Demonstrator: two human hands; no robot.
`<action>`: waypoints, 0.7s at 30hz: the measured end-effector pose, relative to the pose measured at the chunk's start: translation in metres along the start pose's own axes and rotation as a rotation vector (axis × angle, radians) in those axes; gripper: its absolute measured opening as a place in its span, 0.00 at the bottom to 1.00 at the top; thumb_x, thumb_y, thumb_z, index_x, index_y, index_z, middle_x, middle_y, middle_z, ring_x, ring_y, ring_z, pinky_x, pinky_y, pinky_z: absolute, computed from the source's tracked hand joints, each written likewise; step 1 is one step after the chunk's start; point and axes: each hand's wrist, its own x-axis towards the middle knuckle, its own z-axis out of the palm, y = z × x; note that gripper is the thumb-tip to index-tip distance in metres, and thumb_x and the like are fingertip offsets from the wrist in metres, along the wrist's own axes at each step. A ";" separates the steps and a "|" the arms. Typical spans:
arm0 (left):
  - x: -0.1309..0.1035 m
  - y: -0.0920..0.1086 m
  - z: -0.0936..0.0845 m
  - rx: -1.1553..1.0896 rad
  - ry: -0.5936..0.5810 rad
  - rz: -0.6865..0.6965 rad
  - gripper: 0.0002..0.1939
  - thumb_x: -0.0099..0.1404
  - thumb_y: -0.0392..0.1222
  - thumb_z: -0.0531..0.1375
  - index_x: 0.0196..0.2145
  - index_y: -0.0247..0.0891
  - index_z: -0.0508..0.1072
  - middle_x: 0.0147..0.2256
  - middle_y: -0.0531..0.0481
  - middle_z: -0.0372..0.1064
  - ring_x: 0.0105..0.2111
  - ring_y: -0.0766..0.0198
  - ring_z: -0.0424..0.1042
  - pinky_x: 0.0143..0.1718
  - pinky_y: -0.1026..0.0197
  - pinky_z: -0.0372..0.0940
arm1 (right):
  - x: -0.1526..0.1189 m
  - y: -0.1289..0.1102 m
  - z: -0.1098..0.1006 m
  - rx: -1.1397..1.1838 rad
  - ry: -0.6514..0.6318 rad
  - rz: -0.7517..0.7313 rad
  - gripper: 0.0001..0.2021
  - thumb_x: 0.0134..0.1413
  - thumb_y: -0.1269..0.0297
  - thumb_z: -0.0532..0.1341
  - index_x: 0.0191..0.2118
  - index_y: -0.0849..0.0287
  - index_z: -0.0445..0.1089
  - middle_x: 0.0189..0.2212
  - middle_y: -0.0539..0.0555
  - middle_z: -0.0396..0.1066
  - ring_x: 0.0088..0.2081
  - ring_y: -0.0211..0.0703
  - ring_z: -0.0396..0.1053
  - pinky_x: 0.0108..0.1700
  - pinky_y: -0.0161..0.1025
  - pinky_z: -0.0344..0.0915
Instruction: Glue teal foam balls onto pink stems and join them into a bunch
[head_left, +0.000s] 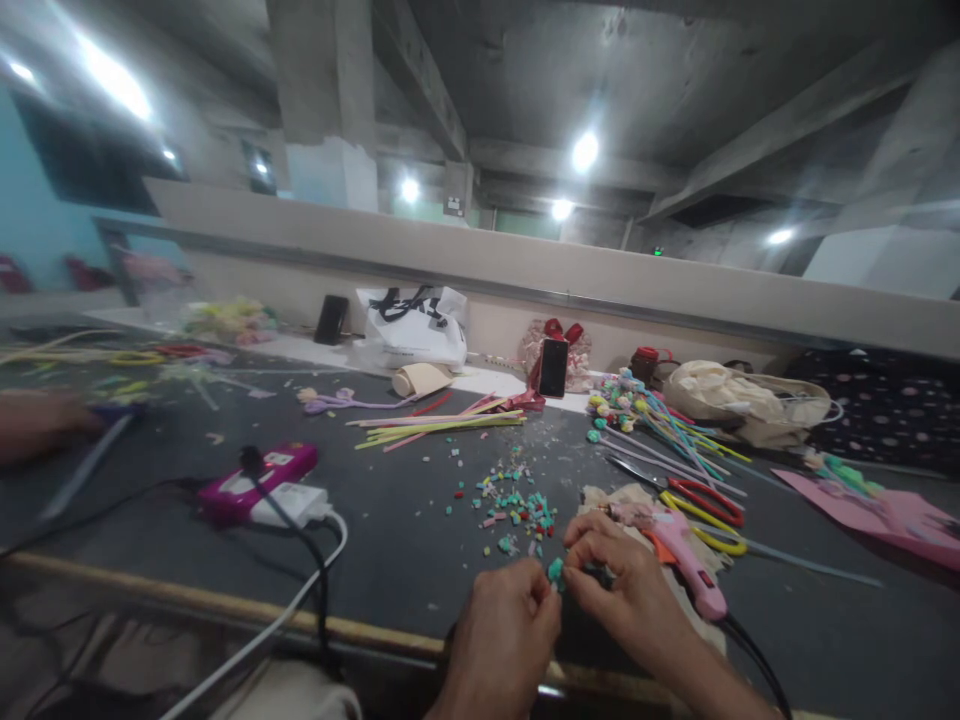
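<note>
fine fingerwork step: right hand (619,575) clamped on green bit (555,570) near worktop (405,545) front edge; left hand (510,615) alongside, can't tell its grip. next wants steady pinch.

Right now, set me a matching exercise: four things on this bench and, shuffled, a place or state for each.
1. teal piece
2. pink glue gun
3. magenta power strip
4. white bag

A. black plug in it
B. in front of the partition
C. between left hand and right hand
D. right of the right hand

Pairs: 1-C; 2-D; 3-A; 4-B
</note>
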 end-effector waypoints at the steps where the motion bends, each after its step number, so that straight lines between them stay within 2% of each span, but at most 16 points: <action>1: 0.000 0.000 0.000 -0.011 0.000 -0.002 0.10 0.52 0.38 0.49 0.17 0.38 0.65 0.14 0.56 0.60 0.17 0.70 0.58 0.19 0.68 0.44 | 0.000 0.000 0.000 -0.002 0.000 0.003 0.07 0.41 0.78 0.56 0.19 0.60 0.63 0.28 0.51 0.64 0.33 0.39 0.63 0.35 0.34 0.58; 6: 0.003 0.001 -0.004 -0.089 0.016 -0.030 0.10 0.51 0.39 0.50 0.15 0.38 0.65 0.14 0.56 0.59 0.16 0.70 0.58 0.18 0.68 0.46 | 0.002 0.000 -0.008 0.005 -0.015 -0.009 0.06 0.44 0.73 0.57 0.22 0.59 0.67 0.27 0.51 0.65 0.32 0.40 0.64 0.35 0.35 0.58; 9: 0.006 0.002 -0.009 -0.178 0.012 -0.082 0.10 0.49 0.40 0.52 0.14 0.37 0.64 0.12 0.56 0.59 0.16 0.68 0.58 0.17 0.68 0.47 | -0.001 0.005 -0.019 0.019 0.059 -0.008 0.05 0.48 0.68 0.56 0.26 0.57 0.69 0.29 0.52 0.66 0.35 0.42 0.63 0.38 0.38 0.58; 12: 0.007 0.002 -0.014 -0.378 -0.033 -0.145 0.09 0.48 0.42 0.53 0.15 0.37 0.63 0.10 0.57 0.57 0.13 0.69 0.57 0.16 0.69 0.48 | -0.007 0.010 -0.026 0.048 0.091 0.011 0.06 0.49 0.66 0.55 0.26 0.57 0.68 0.30 0.52 0.67 0.37 0.43 0.63 0.40 0.39 0.57; 15: 0.007 0.001 -0.014 -0.582 -0.105 -0.200 0.11 0.48 0.44 0.55 0.15 0.38 0.62 0.07 0.59 0.55 0.10 0.71 0.53 0.14 0.69 0.47 | -0.009 0.007 -0.028 0.092 0.017 0.051 0.05 0.47 0.68 0.56 0.31 0.56 0.68 0.34 0.53 0.66 0.36 0.44 0.63 0.35 0.37 0.60; 18: 0.006 -0.001 -0.013 -0.767 -0.232 -0.222 0.13 0.47 0.48 0.57 0.14 0.38 0.61 0.06 0.60 0.54 0.07 0.73 0.48 0.12 0.69 0.43 | -0.006 -0.006 -0.030 0.099 -0.065 0.045 0.15 0.43 0.72 0.59 0.41 0.53 0.64 0.42 0.53 0.63 0.37 0.42 0.63 0.33 0.35 0.61; 21: 0.005 -0.001 -0.014 -0.918 -0.333 -0.226 0.16 0.43 0.51 0.60 0.14 0.37 0.62 0.05 0.61 0.54 0.06 0.75 0.46 0.12 0.69 0.41 | 0.002 -0.020 -0.035 0.062 -0.174 -0.043 0.25 0.38 0.74 0.62 0.46 0.51 0.61 0.45 0.51 0.61 0.42 0.42 0.61 0.37 0.34 0.60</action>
